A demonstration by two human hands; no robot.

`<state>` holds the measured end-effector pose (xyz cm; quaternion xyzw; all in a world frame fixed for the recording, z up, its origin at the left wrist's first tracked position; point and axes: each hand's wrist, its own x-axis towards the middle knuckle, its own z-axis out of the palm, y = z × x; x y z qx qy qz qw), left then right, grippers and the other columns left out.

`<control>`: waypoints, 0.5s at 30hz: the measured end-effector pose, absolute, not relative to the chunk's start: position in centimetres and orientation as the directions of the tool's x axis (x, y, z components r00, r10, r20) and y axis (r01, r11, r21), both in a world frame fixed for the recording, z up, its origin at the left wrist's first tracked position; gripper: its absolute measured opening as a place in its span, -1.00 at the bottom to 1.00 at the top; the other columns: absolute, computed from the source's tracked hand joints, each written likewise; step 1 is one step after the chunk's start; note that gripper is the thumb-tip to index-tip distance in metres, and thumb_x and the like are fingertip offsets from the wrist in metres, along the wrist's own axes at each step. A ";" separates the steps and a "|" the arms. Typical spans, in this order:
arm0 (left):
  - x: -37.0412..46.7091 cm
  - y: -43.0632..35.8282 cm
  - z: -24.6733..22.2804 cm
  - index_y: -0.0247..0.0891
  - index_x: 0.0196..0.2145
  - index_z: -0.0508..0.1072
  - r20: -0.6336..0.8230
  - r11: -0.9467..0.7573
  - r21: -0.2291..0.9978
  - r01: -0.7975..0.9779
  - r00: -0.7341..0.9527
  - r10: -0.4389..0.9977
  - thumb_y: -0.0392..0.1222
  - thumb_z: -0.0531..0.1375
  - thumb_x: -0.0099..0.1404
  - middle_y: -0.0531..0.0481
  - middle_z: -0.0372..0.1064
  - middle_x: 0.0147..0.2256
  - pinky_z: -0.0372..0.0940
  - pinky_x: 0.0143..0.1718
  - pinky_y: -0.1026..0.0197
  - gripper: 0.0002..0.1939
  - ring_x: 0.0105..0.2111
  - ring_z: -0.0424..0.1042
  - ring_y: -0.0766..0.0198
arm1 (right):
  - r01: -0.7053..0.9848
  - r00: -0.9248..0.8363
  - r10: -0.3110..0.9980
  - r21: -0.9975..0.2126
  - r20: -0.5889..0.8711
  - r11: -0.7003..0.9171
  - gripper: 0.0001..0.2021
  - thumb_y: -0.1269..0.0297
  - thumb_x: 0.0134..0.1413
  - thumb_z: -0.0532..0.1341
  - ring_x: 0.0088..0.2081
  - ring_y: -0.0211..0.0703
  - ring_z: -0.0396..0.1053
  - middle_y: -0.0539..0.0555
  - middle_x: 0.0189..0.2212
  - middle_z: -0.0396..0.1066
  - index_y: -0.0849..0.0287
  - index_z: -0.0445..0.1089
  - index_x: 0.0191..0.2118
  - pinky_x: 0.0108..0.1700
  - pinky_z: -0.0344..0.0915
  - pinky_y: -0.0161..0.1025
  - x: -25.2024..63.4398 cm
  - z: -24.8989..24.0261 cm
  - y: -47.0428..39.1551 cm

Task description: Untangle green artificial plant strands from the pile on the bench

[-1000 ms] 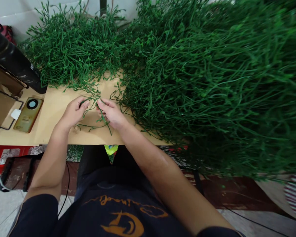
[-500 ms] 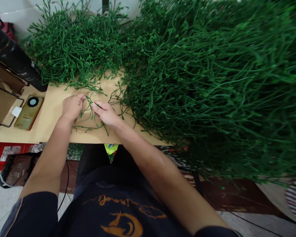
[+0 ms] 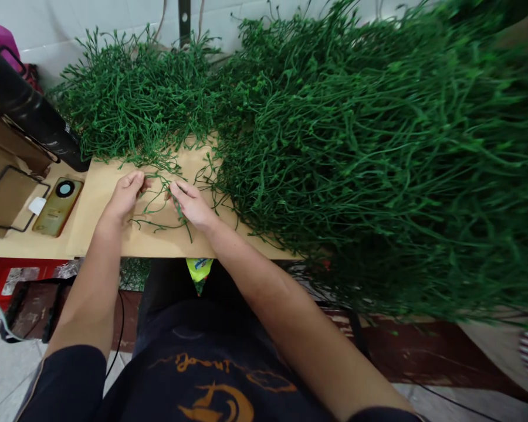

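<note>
Between my two hands a thin green plastic plant stem [image 3: 162, 183] with branching tips is held over the tan board. My left hand [image 3: 129, 190] pinches one end of it between thumb and forefinger. On the other side, my right hand [image 3: 190, 202] is closed on the stem with thumb and fingers, and green strands hang below it. A loose green sprig [image 3: 158, 225] lies on the board just below the hands. Beyond them sits a heap of finished-looking green stems [image 3: 136, 105], and a much larger pile [image 3: 356, 146] covers the right side.
The tan board [image 3: 97, 234] ends close to my body. To the left are a gold phone [image 3: 58, 208], a black cylinder [image 3: 35, 111] and a cardboard box [image 3: 6, 187] with a black wire frame. A white tiled wall [image 3: 114, 17] stands behind.
My hands have drawn slightly apart, the left moving a little left, with the stem stretched between them. The camera view has tilted up slightly, showing more wall.
</note>
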<state>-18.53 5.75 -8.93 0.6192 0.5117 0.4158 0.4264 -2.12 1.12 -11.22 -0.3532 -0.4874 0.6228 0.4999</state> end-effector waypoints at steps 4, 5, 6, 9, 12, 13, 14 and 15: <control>-18.7 6.1 -9.0 -0.26 -0.53 0.30 0.106 -0.117 0.964 0.239 0.056 0.993 0.13 0.17 0.17 0.09 0.19 -0.60 0.13 -0.50 0.33 -0.62 -0.57 0.18 0.40 | -0.257 -0.261 0.964 -0.966 0.057 -0.012 -0.60 -0.05 0.15 0.07 -0.64 -0.46 -0.09 -0.15 -0.68 -0.05 0.21 0.22 -0.48 -0.59 -0.13 -0.40 -2.1 -10.9 1.0; -18.8 6.2 -9.0 -0.26 -0.52 0.31 0.110 -0.125 0.956 0.265 0.072 0.991 0.12 0.19 0.17 0.08 0.20 -0.59 0.16 -0.48 0.32 -0.63 -0.56 0.21 0.39 | -0.245 -0.256 0.965 -0.969 0.063 -0.001 -0.59 -0.05 0.15 0.07 -0.63 -0.46 -0.09 -0.14 -0.68 -0.03 0.21 0.22 -0.49 -0.58 -0.12 -0.40 -2.1 -10.8 1.0; -19.0 6.4 -9.0 -0.26 -0.49 0.34 0.126 -0.147 0.943 0.298 0.090 0.988 0.10 0.20 0.16 0.07 0.24 -0.56 0.20 -0.44 0.31 -0.65 -0.52 0.25 0.38 | -0.235 -0.251 0.966 -0.972 0.063 0.003 -0.59 -0.05 0.15 0.07 -0.62 -0.46 -0.09 -0.14 -0.67 -0.02 0.22 0.21 -0.50 -0.57 -0.12 -0.40 -2.1 -10.7 0.9; -19.2 6.5 -8.6 -0.24 -0.28 0.43 0.255 -0.296 0.859 0.418 0.151 0.955 0.07 0.24 0.12 -0.03 0.38 -0.26 0.29 -0.21 0.26 -0.67 -0.21 0.36 0.27 | -0.221 -0.259 0.966 -0.975 0.029 -0.030 -0.59 -0.04 0.16 0.06 -0.61 -0.46 -0.07 -0.13 -0.67 -0.01 0.22 0.22 -0.50 -0.56 -0.10 -0.41 -2.0 -10.4 0.7; -18.9 6.3 -7.6 -0.21 -0.11 0.45 0.289 -0.399 0.792 0.462 0.292 0.912 0.09 0.24 0.11 -0.10 0.33 -0.01 0.23 0.01 0.15 -0.55 0.08 0.25 0.14 | -0.222 -0.289 0.957 -0.973 0.010 -0.057 -0.63 0.04 0.18 0.08 -0.61 -0.46 -0.05 -0.13 -0.67 0.00 0.24 0.25 -0.48 -0.56 -0.09 -0.41 -1.8 -10.1 0.7; -18.7 6.1 -7.3 -0.24 -0.12 0.47 0.227 -0.382 0.806 0.453 0.360 0.905 0.12 0.22 0.12 -0.11 0.36 -0.03 0.21 0.04 0.13 -0.54 0.07 0.26 0.12 | -0.224 -0.297 0.955 -0.973 0.011 -0.058 -0.65 0.06 0.18 0.09 -0.61 -0.46 -0.04 -0.13 -0.67 0.01 0.25 0.26 -0.49 -0.56 -0.08 -0.41 -1.7 -10.0 0.7; -18.5 6.0 -7.0 -0.27 -0.16 0.49 0.143 -0.342 0.828 0.445 0.421 0.896 0.16 0.19 0.13 -0.12 0.41 -0.10 0.22 0.04 0.12 -0.53 0.02 0.31 0.11 | -0.230 -0.303 0.953 -0.972 0.015 -0.058 -0.66 0.09 0.18 0.10 -0.61 -0.46 -0.03 -0.13 -0.67 0.02 0.25 0.25 -0.49 -0.56 -0.08 -0.41 -1.7 -9.9 0.8; -18.3 5.9 -6.8 -0.30 -0.21 0.51 0.060 -0.289 0.847 0.446 0.460 0.886 0.20 0.17 0.13 -0.12 0.44 -0.19 0.24 0.01 0.12 -0.50 -0.07 0.37 0.13 | -0.242 -0.304 0.953 -0.968 0.018 -0.059 -0.67 0.12 0.18 0.11 -0.61 -0.47 -0.02 -0.13 -0.66 0.02 0.25 0.24 -0.51 -0.57 -0.08 -0.41 -1.7 -9.9 0.8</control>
